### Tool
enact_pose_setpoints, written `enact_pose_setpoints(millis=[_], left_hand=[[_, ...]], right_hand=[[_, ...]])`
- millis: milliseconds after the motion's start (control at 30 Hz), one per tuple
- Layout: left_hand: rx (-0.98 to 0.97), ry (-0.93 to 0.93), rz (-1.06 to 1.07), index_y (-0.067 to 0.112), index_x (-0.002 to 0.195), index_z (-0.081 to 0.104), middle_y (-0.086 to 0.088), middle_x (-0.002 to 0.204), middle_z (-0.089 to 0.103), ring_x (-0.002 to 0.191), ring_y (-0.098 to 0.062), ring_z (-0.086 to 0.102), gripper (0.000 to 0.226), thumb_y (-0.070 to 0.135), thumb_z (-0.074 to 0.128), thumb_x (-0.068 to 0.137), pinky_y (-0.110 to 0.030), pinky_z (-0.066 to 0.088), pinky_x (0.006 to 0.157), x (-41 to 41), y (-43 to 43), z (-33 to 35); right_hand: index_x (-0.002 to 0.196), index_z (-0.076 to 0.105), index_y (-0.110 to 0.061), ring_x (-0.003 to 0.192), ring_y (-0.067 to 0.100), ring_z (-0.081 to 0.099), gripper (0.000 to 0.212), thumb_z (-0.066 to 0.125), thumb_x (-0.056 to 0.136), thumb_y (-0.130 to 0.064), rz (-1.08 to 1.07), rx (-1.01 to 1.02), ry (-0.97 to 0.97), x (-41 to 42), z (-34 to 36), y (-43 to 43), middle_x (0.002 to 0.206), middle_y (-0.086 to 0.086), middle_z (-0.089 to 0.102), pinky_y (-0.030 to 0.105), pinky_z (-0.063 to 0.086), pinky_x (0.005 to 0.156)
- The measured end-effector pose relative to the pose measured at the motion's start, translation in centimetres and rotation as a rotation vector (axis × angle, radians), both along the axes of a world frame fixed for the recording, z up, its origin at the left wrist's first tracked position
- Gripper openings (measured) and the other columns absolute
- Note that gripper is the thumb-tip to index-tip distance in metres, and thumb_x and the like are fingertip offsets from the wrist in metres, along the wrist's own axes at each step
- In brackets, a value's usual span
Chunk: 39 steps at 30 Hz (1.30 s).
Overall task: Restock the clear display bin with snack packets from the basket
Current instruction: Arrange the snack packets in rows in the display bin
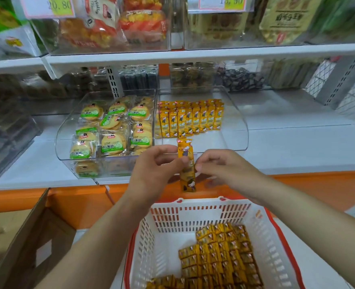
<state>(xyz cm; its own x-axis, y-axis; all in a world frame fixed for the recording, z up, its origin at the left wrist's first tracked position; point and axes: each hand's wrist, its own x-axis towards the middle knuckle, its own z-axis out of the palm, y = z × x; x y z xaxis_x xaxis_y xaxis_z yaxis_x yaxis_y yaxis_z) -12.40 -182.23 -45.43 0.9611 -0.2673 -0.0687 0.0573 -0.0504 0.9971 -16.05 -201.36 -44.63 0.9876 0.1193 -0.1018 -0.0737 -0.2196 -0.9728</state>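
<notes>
The white shelf (297, 147), smooth and bare at its right end, runs across the whole view with an orange band along its front edge. An upper shelf (193, 55) above it carries bagged snacks and price tags (49, 6), so we take this for a shop aisle.

Below the front edge stands the white basket (193, 215), red-rimmed and drawn in close. We judge it is parked there so each reach up to the shelf is short. Its loose packets (220, 253) lie heaped toward its right side, and plenty remain. An open cardboard box (36, 236) sits at the lower left.

The clear display bin (235, 122) rests at the middle of the shelf, its low front toward us. The stocked row (191, 119) stands upright and face-out against its back. The front strip is still bare, so we reckon the job is partly done. Touching its left wall is a biscuit bin (64, 138), already full.

Our two hands meet just over the bin's front lip. The left hand (153, 172) has its fingers curled and pinches the snack packet (185, 150) at mid-length. The right hand (222, 165) nips the packet's right edge with its fingertips. The packet is upright, print toward us, outside the bin. We think it is being squared up to match the row.
</notes>
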Motion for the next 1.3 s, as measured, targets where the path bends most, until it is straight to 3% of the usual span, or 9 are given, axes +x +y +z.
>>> enact_pose_setpoints(millis=[167,300,433,600,667,833,1067,1200,1300], left_hand=[[0.024,-0.045,-0.006,0.015,0.114,0.068,-0.004,0.097,0.079,0.09,-0.021,0.077,0.043,0.032,0.081,0.077,-0.049,0.062,0.087,0.2,-0.6,-0.2],[0.066,-0.124,0.012,0.02,0.111,0.069,-0.004,0.097,0.078,0.091,-0.022,0.076,0.053,0.043,0.079,0.064,-0.043,0.063,0.082,0.7,-1.3,0.3],[0.209,-0.34,0.099,0.033,0.104,0.067,0.013,0.095,0.074,0.084,-0.004,0.071,0.027,0.031,0.082,0.082,-0.024,0.061,0.07,2.9,-0.7,0.5],[0.505,-0.396,0.323,0.032,0.122,0.059,0.015,0.112,0.063,0.098,-0.008,0.062,0.042,0.036,0.079,0.086,-0.041,0.06,0.083,5.5,1.3,-1.5],[0.607,-0.363,0.329,0.03,0.129,0.056,0.011,0.119,0.061,0.103,-0.012,0.061,0.054,0.043,0.081,0.083,-0.045,0.059,0.087,5.9,1.5,-2.4],[0.771,-0.376,0.252,0.031,0.131,0.053,0.012,0.125,0.067,0.109,-0.016,0.065,0.067,0.058,0.08,0.076,-0.049,0.054,0.092,6.5,1.6,-3.0],[0.808,-0.361,0.253,0.031,0.13,0.05,0.01,0.12,0.069,0.107,-0.018,0.066,0.065,0.056,0.08,0.077,-0.049,0.053,0.094,6.6,1.5,-3.1],[0.796,-0.342,0.246,0.033,0.129,0.05,0.01,0.117,0.069,0.105,-0.019,0.066,0.065,0.056,0.08,0.077,-0.049,0.054,0.094,6.6,1.6,-3.2],[0.761,-0.333,0.251,0.032,0.135,0.049,0.01,0.123,0.067,0.108,-0.017,0.064,0.067,0.053,0.08,0.079,-0.048,0.055,0.094,6.3,1.7,-2.6]], right_hand=[[0.122,0.06,-0.038,0.086,0.018,0.074,0.026,0.058,0.099,-0.028,-0.066,0.075,-0.115,1.0,0.4,0.0,0.099,-0.007,0.072,0.029,0.059,0.067],[0.118,0.066,-0.034,0.084,0.016,0.073,0.027,0.069,0.091,-0.031,-0.005,-0.05,-0.173,2.6,1.1,-0.4,0.091,-0.01,0.072,0.031,0.06,0.064],[0.105,0.071,-0.028,0.075,0.014,0.071,0.023,0.078,0.084,-0.023,-0.1,-0.124,-0.262,6.0,2.3,-2.1,0.088,-0.005,0.068,0.035,0.06,0.067],[0.104,0.067,-0.016,0.08,0.017,0.063,0.023,0.077,0.085,-0.012,-0.236,-0.35,-0.33,13.9,1.1,-4.0,0.092,0.007,0.064,0.033,0.056,0.07],[0.105,0.068,-0.019,0.08,0.015,0.061,0.024,0.078,0.084,-0.015,-0.275,-0.5,-0.352,17.1,0.0,-4.7,0.096,0.005,0.065,0.019,0.049,0.065],[0.116,0.069,-0.016,0.092,0.018,0.061,0.035,0.079,0.083,-0.021,-0.29,-0.706,-0.296,22.6,-2.4,-5.0,0.099,0.001,0.065,0.024,0.041,0.074],[0.126,0.064,-0.012,0.098,0.025,0.064,0.045,0.075,0.084,-0.02,-0.31,-0.806,-0.268,24.8,-3.8,-3.6,0.114,0.009,0.069,0.024,0.041,0.073],[0.128,0.06,-0.009,0.088,0.024,0.062,0.049,0.071,0.082,-0.018,-0.309,-0.849,-0.248,24.0,-3.5,-3.4,0.097,0.01,0.071,0.028,0.043,0.069],[0.127,0.06,-0.01,0.107,0.029,0.062,0.051,0.075,0.079,-0.021,-0.318,-0.874,-0.268,22.2,-2.5,-3.5,0.113,0.01,0.068,0.032,0.048,0.082]])
